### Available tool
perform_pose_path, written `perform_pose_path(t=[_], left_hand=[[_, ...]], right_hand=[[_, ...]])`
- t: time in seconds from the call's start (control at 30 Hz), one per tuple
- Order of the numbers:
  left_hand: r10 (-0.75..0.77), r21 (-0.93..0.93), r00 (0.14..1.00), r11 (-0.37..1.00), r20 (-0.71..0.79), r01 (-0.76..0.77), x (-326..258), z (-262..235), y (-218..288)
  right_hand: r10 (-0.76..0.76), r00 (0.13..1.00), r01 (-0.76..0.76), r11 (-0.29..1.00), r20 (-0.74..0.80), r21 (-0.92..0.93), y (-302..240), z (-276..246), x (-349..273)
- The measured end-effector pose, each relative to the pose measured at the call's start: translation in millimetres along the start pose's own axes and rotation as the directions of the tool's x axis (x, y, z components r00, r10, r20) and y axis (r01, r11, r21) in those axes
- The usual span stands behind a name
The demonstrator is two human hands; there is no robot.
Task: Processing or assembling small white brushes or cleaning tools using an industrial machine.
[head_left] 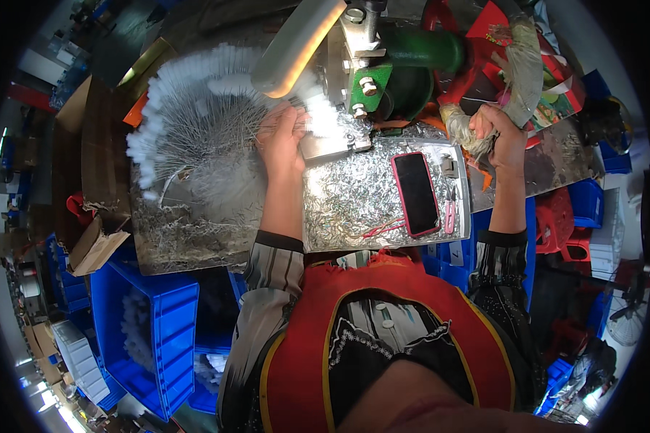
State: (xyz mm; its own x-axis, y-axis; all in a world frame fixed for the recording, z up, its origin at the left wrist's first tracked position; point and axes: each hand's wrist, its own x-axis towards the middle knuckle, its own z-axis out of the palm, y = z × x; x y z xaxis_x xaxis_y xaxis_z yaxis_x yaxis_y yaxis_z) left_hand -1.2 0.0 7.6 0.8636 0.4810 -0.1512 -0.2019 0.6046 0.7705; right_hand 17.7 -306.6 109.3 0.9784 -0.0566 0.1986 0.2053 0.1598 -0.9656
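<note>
The left hand (pixel 282 137) pinches together on white-tipped wire pieces (pixel 195 115) at the front of the green press machine (pixel 397 65), with the fanned pile of them spreading left of the press. The right hand (pixel 502 137) is clenched around a clear plastic bag (pixel 513 65) to the right of the press. Below the press, a black phone (pixel 415 191) in a red case lies on the foil-covered tray (pixel 354 202).

Wearing a red apron (pixel 303 361) with a thin yellow edge. Under it, a dark top (pixel 383 339) with white dots. Striped grey and white sleeves (pixel 271 281) with black cuffs, pushed up past the wrists. Bare hands.
</note>
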Motion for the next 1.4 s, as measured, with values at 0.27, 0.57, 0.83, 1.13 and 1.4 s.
perform_pose_path(t=[0.27, 0.57, 0.83, 1.13, 1.4], left_hand=[[0.027, 0.097, 0.999, 0.995, -0.019, -0.025, -2, 5, 1], [0.033, 0.100, 0.999, 0.994, 0.005, -0.034, -5, 6, 1], [0.033, -0.073, 0.999, 0.997, -0.001, -0.033, 1, 2, -4], [0.042, -0.093, 0.998, 0.995, -0.049, -0.046, 2, 5, -4], [0.045, -0.096, 0.998, 0.994, -0.054, -0.050, 3, 3, -5]], right_hand=[[0.099, 0.995, -0.100, 0.990, -0.015, -0.101, -20, 7, 2], [0.001, 1.000, -0.001, 0.999, -0.003, -0.051, 10, 0, -1], [-0.104, 0.990, 0.106, 0.994, 0.097, -0.008, 15, -2, 0], [0.036, 0.999, -0.036, 0.997, 0.006, -0.064, -9, 4, 0], [0.004, 0.998, -0.006, 0.999, 0.062, 0.045, -9, 2, 1]])
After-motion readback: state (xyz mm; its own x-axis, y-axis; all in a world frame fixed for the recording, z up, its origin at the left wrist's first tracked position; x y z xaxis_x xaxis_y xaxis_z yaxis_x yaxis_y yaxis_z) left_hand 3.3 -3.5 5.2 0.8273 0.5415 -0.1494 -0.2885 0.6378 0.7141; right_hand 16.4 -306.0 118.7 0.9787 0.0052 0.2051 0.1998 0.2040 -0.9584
